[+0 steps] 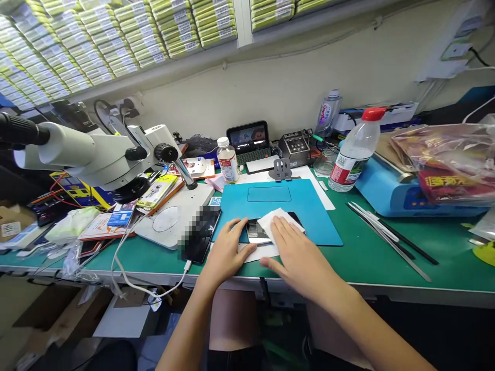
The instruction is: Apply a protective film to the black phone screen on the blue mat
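A dark phone [257, 230] lies on the near edge of a blue work mat [270, 203]. My left hand [228, 251] rests beside its left end, fingers touching the edge and steadying it. My right hand [296, 250] lies flat with fingers stretched out, pressing a white wipe [275, 220] onto the phone's surface. A white sheet [259, 252] shows under both hands.
A white microscope [104, 152] stands at the left over a pale base plate [174, 219], with a charging phone [200, 234] next to it. Bottles [353, 149] [227, 161], a soldering station [296, 148], a blue machine [402, 193] and long tweezers [390, 242] lie on the green bench.
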Demonstrator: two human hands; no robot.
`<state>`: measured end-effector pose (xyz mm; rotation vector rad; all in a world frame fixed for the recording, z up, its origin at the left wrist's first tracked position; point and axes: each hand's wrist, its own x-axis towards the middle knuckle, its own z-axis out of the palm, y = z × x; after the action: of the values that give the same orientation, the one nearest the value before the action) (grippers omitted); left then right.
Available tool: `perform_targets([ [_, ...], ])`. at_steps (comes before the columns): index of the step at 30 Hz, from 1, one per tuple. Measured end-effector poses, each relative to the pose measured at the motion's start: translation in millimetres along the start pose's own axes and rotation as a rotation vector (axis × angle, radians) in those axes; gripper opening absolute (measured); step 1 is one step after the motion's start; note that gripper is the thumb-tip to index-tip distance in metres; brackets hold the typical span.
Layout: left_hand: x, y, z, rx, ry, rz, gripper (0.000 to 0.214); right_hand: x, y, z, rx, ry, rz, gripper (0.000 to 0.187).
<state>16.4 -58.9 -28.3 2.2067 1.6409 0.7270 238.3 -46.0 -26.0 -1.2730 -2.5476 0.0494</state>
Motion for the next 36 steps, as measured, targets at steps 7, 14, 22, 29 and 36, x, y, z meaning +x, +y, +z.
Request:
perform_targets([
  [7, 1.9, 1.3, -2.9, -0.030, -0.032, -0.006, 0.069, 15.7, -17.3, -0.3, 0.062, 0.017, -0.094, 0.084],
  [14, 1.2, 2.6, -2.9, -0.102, 0.013, 0.006, 0.077, 2.9, -25.6, -3.0, 0.078, 0.034, -0.104, 0.073],
  [22, -4.5, -3.9, -2.2, -0.182, 0.058, 0.077, 0.081, 40.2, -17.5, 3.7, 0.077, -0.010, -0.102, 0.081],
  [29, -1.6, -9.1, -1.1, -0.188, 0.163, 0.107, 0.071, 12.8, -31.6, 1.6, 0.088, -0.044, -0.187, 0.084],
  [36, 0.4, -9.0, -3.6, -0.199, 0.234, 0.084, 0.056, 45.7, -38.7, 4.0, 0.032, -0.064, -0.184, 0.082],
])
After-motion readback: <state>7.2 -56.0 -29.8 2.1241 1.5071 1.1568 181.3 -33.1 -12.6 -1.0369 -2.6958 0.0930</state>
